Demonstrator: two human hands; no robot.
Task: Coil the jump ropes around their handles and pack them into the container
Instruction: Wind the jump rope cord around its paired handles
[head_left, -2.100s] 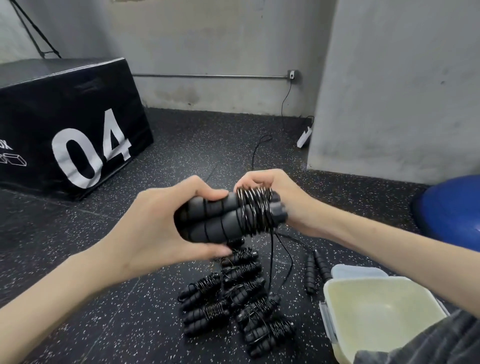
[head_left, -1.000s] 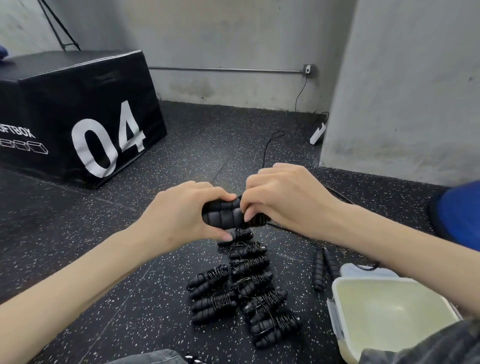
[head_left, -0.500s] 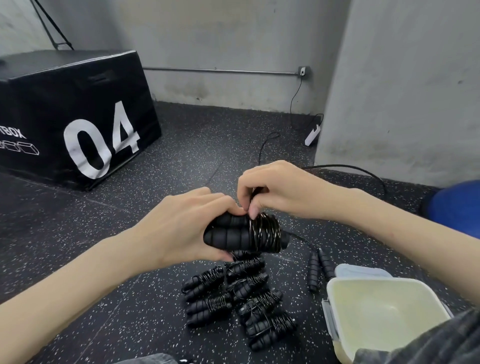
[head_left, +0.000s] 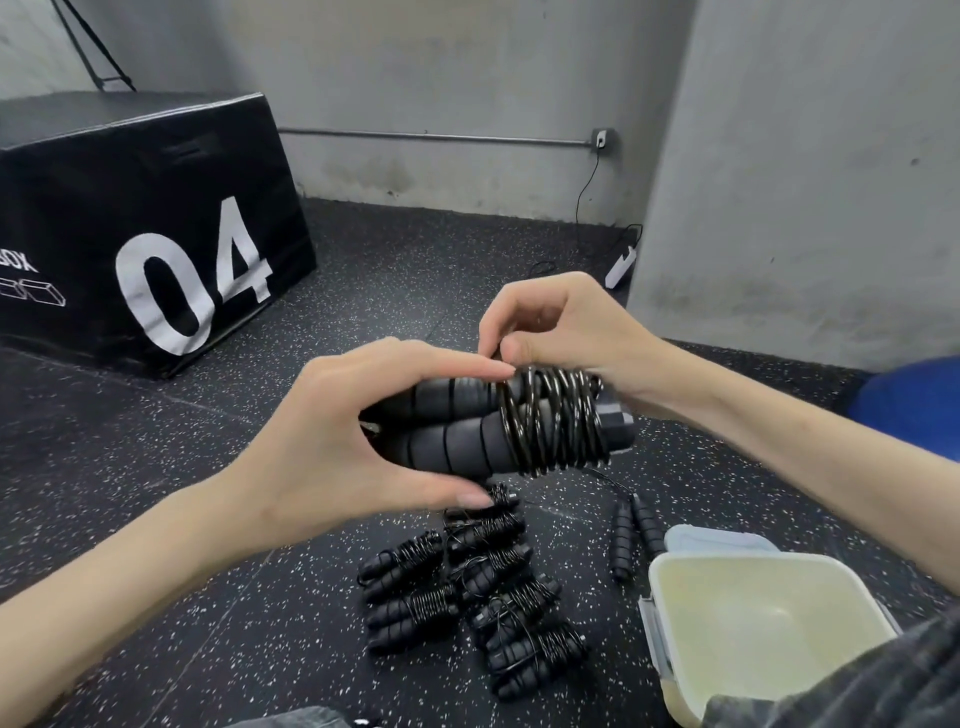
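Left hand (head_left: 332, 441) grips handles (head_left: 457, 426); right hand (head_left: 561, 332) pinches rope (head_left: 550, 421) coil

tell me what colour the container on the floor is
Pale cream container with grey clips, seen in the head view.

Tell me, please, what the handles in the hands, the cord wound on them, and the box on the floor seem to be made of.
Handles: probably foam or soft rubber, matte black, with ringed grooves. Cord: likely plastic-coated wire, thin and glossy, catching the light. Box: apparently plastic, pale and slightly cloudy, with grey clip flaps on its rim.
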